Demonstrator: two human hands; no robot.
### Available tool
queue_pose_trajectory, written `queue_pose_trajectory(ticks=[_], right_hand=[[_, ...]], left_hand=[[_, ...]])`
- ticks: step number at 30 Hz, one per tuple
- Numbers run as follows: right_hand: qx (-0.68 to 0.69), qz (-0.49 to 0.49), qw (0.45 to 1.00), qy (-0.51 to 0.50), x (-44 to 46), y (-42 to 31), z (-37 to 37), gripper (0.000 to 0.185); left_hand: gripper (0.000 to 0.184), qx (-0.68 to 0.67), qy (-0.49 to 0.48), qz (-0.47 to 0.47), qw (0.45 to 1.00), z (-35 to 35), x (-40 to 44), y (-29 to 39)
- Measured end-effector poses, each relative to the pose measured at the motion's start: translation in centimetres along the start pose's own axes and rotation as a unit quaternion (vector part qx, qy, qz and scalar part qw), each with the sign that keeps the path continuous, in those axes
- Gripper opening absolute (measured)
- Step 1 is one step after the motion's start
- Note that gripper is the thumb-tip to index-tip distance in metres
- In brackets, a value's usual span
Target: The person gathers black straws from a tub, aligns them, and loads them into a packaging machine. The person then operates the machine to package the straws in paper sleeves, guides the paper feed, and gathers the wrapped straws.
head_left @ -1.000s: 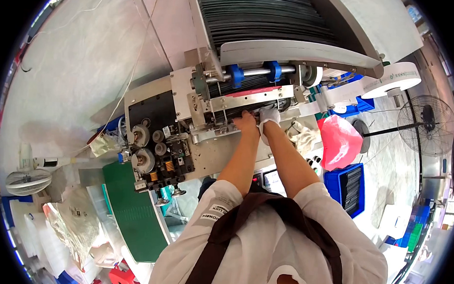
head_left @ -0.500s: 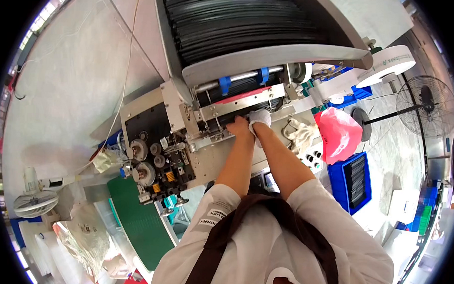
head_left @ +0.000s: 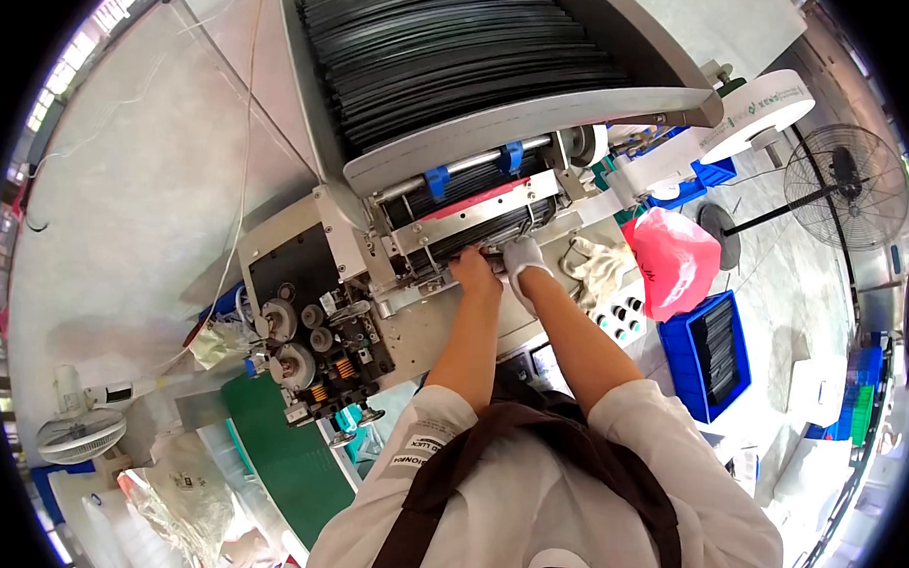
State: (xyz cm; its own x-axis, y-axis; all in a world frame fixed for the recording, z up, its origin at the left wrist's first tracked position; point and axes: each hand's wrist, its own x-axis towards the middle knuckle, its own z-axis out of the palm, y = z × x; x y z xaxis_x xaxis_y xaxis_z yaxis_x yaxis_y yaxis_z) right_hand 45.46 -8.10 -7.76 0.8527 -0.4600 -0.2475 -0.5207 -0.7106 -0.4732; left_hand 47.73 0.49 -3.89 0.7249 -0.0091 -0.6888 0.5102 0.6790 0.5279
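Hands: both at the near edge of the machine's feed channel, side by side, just beyond the metal deck [head_left: 423, 338]. Left hand [head_left: 475, 270], bare, has its fingers bent over the channel edge; right hand [head_left: 523, 254], in a white glove, is just beside it. Fingertips are hidden among the metal parts, so cannot tell whether either hand grips, presses or only rests.

Work: dark flat pieces [head_left: 481, 231] lie in the channel, just on the near side of the crossbar [head_left: 477, 214]. Whether the fingers touch them is unclear. Beyond the bar: a shaft with two blue collars [head_left: 436, 181], then the hopper [head_left: 531, 108] with its packed row of black strips [head_left: 452, 69].

Surroundings: loose cloth glove [head_left: 597, 271] on the machine to the right; control buttons [head_left: 619, 313] on the near side of it; pink bag [head_left: 673, 262] and blue bin [head_left: 676, 367] farther right.

Risks (judged): if the shaft or feed turned with the fingers inside, they could be pinched; the glove's fabric could snag first. Uneven pushing by the two hands could skew a piece and jam it under the bar. The buttons lie near the right forearm; a careless elbow could press one.
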Motion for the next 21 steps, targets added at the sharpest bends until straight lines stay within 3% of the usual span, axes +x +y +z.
queue_pose_trajectory(ticks=[1, 2, 3, 4, 5, 6, 8, 10, 12, 14, 15, 16, 17, 18, 19, 20, 21], right_hand=[[0.172, 0.086, 0.981, -0.018, -1.7, -1.7, -2.2, 0.022], [0.336, 0.168, 0.926, -0.039, -3.6, -3.5, -4.5, 0.019], [0.488, 0.245, 0.836, -0.06, -4.8, -4.5, -5.4, 0.016], [0.49, 0.243, 0.835, -0.063, -5.0, -4.1, -5.4, 0.016], [0.268, 0.085, 0.953, -0.112, -5.2, -3.1, -5.6, 0.014], [0.023, -0.08, 0.986, -0.146, -5.9, -3.3, -6.5, 0.012], [0.049, -0.075, 0.988, -0.123, -8.2, -3.3, -7.3, 0.014], [0.305, 0.101, 0.941, -0.109, -9.8, -2.8, -7.4, 0.017], [0.352, 0.129, 0.922, -0.096, -11.4, -2.6, -7.4, 0.017], [0.378, 0.096, 0.921, -0.013, -12.8, -2.7, -6.7, 0.018], [0.406, 0.108, 0.907, -0.012, -13.5, -2.9, -6.5, 0.019], [0.435, 0.122, 0.892, -0.01, -14.1, -3.2, -6.2, 0.02], [0.288, 0.058, 0.956, -0.004, -14.4, -3.3, -6.1, 0.018], [0.13, 0.003, 0.992, 0.001, -14.7, -3.4, -6.2, 0.017], [0.176, 0.029, 0.984, -0.001, -14.0, -2.9, -4.2, 0.019], [0.212, 0.027, 0.977, -0.008, -15.4, -4.7, -6.8, 0.021], [0.269, 0.053, 0.961, -0.028, -16.0, -5.2, -7.2, 0.022]], left_hand=[[0.013, 0.031, -0.011, -0.024, 0.999, -0.2, -0.2, 0.7], [0.013, 0.03, -0.01, -0.02, 0.999, -0.3, -0.6, 1.1], [0.012, 0.045, -0.032, -0.045, 0.997, -0.6, -1.1, 1.6], [0.012, 0.059, -0.054, -0.068, 0.994, -0.9, -1.3, 2.1], [0.012, 0.062, -0.055, -0.063, 0.995, -1.3, -1.1, 2.4], [0.013, 0.058, -0.073, -0.089, 0.992, -1.6, -0.9, 2.5], [0.024, 0.062, -0.097, -0.114, 0.987, -1.8, -1.2, 2.9], [0.029, 0.021, -0.044, -0.078, 0.996, -1.1, -2.6, 3.2], [0.032, 0.032, -0.048, -0.059, 0.997, -1.0, -2.5, 2.8], [0.024, 0.038, -0.055, -0.094, 0.993, -0.8, -2.7, 3.1], [0.008, 0.057, -0.077, -0.113, 0.989, -1.1, -1.3, 2.6], [0.008, 0.071, -0.087, -0.119, 0.987, -1.7, 0.1, 2.3], [0.003, 0.121, -0.098, -0.1, 0.983, -2.1, 0.8, 2.1], [0.011, 0.172, -0.115, -0.084, 0.975, -1.8, 0.2, 2.2], [0.017, 0.14, -0.086, -0.108, 0.98, -1.4, -0.3, 2.5], [0.022, 0.109, -0.056, -0.13, 0.984, -0.7, -1.6, 3.1], [0.024, 0.111, -0.081, -0.11, 0.984, -0.7, -1.6, 3.0]])
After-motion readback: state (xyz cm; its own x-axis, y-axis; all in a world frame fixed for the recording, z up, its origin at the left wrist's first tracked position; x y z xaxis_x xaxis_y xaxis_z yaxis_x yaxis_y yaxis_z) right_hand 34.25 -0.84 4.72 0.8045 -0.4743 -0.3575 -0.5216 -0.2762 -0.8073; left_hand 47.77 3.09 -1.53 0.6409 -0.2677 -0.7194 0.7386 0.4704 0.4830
